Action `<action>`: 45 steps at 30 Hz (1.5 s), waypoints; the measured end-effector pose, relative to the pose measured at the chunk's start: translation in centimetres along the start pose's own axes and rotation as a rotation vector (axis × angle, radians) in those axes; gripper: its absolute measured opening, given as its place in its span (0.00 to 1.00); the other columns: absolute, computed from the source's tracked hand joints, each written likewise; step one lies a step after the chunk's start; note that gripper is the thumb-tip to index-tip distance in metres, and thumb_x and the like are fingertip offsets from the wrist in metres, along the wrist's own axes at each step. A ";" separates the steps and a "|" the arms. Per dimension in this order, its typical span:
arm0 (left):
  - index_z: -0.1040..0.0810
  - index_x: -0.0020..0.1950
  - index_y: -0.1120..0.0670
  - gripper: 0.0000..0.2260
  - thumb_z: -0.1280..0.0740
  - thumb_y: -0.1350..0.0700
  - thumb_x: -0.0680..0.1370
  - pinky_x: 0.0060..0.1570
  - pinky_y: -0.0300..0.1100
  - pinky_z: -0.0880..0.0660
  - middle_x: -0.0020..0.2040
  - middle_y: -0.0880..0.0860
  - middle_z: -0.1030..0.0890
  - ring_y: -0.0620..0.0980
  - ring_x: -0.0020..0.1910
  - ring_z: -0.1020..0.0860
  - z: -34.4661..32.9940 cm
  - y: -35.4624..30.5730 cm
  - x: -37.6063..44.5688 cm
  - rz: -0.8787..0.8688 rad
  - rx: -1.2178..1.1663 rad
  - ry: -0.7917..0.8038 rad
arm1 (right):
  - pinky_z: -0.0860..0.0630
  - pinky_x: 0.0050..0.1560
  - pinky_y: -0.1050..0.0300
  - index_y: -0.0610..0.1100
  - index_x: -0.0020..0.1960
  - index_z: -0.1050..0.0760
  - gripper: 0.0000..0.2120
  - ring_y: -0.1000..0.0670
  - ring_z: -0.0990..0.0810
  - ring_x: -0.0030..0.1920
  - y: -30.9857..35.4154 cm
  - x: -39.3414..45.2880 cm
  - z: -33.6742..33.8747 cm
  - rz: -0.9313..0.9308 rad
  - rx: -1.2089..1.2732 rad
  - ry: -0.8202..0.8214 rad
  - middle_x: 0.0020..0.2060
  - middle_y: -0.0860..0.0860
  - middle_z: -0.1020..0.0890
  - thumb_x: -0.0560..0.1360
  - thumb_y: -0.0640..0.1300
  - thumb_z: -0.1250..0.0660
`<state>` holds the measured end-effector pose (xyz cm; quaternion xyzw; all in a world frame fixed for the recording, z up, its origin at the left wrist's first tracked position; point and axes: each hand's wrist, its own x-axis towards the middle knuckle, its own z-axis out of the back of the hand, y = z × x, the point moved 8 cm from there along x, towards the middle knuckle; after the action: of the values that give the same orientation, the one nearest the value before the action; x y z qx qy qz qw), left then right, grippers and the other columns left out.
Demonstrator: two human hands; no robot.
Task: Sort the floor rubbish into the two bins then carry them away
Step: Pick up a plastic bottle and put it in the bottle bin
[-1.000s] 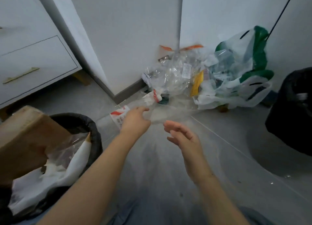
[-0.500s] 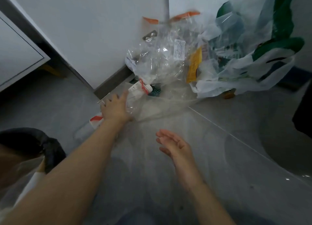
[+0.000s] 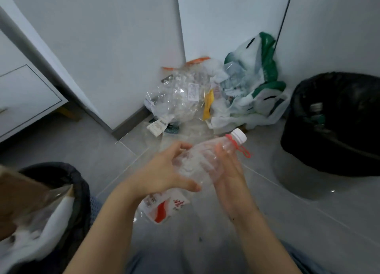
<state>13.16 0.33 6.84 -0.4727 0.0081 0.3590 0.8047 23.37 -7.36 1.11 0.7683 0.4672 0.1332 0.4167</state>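
Observation:
A clear plastic bottle (image 3: 202,160) with a white cap, a red ring and a red-and-white label hanging below is held above the floor between both hands. My left hand (image 3: 162,175) grips its lower body, thumb underneath. My right hand (image 3: 228,171) cups its upper body from the right with fingers laid along it. A black-lined bin (image 3: 67,183) at the lower left holds cardboard and white paper. A second black-lined bin (image 3: 337,129) stands at the right. A pile of clear plastic wrap (image 3: 176,101) and a green-and-white bag (image 3: 259,92) lie in the corner.
White walls meet behind the pile. A white drawer cabinet (image 3: 24,101) stands at the left. A thin black cable (image 3: 284,16) runs down the right wall. Grey tile floor (image 3: 298,222) spreads between the bins.
My left hand lifted the bottle off the floor near the pile and brought it toward me. My right hand, which hung free, now holds the bottle's upper part.

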 end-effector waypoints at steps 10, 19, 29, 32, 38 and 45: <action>0.23 0.61 0.43 0.23 0.26 0.46 0.66 0.58 0.38 0.27 0.58 0.42 0.20 0.40 0.59 0.23 -3.3 -8.2 -4.3 -0.250 -0.377 -0.230 | 0.28 0.62 0.36 0.35 0.62 0.31 0.31 0.40 0.22 0.54 14.6 -6.8 1.3 0.331 -0.139 -0.230 0.54 0.36 0.22 0.69 0.54 0.28; 0.26 0.64 0.50 0.13 0.38 0.53 0.80 0.66 0.49 0.32 0.63 0.45 0.25 0.47 0.65 0.29 -7.3 -17.2 1.0 -0.288 -0.419 -0.502 | 0.25 0.54 0.70 0.53 0.53 0.29 0.14 0.58 0.23 0.56 34.0 -8.5 3.8 0.741 -0.238 -0.341 0.56 0.55 0.23 0.73 0.41 0.29; 0.52 0.78 0.54 0.32 0.37 0.57 0.79 0.72 0.49 0.43 0.77 0.56 0.43 0.56 0.75 0.44 -14.1 -20.8 6.9 -0.012 -0.568 -0.551 | 0.28 0.49 0.73 0.49 0.57 0.32 0.15 0.62 0.25 0.48 43.8 -8.8 7.5 1.006 -0.359 -0.451 0.48 0.56 0.26 0.74 0.42 0.30; 0.51 0.78 0.54 0.32 0.39 0.63 0.78 0.70 0.52 0.36 0.74 0.58 0.38 0.59 0.71 0.36 -16.9 -19.5 8.9 0.101 -0.624 -0.385 | 0.30 0.42 0.77 0.52 0.57 0.32 0.15 0.62 0.26 0.45 42.9 -5.8 6.9 0.852 -0.763 -0.358 0.46 0.59 0.27 0.74 0.48 0.31; 0.37 0.70 0.59 0.22 0.46 0.68 0.76 0.64 0.56 0.30 0.64 0.59 0.28 0.60 0.63 0.28 -17.8 -18.7 9.7 0.145 -0.735 -0.375 | 0.28 0.46 0.59 0.51 0.57 0.32 0.15 0.55 0.26 0.39 34.9 -1.1 10.1 0.581 -1.042 -0.250 0.39 0.52 0.27 0.74 0.50 0.31; 0.31 0.64 0.59 0.19 0.46 0.69 0.75 0.60 0.56 0.27 0.57 0.59 0.25 0.60 0.58 0.26 -17.3 -18.6 10.4 0.146 -0.722 -0.433 | 0.31 0.47 0.60 0.47 0.52 0.34 0.17 0.55 0.26 0.41 28.9 1.1 13.3 0.293 -1.260 -0.132 0.41 0.52 0.25 0.71 0.49 0.28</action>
<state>37.42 -12.48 7.59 -0.6359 -0.2538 0.4858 0.5433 49.37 -19.51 14.79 0.4390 0.1635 0.3896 0.7929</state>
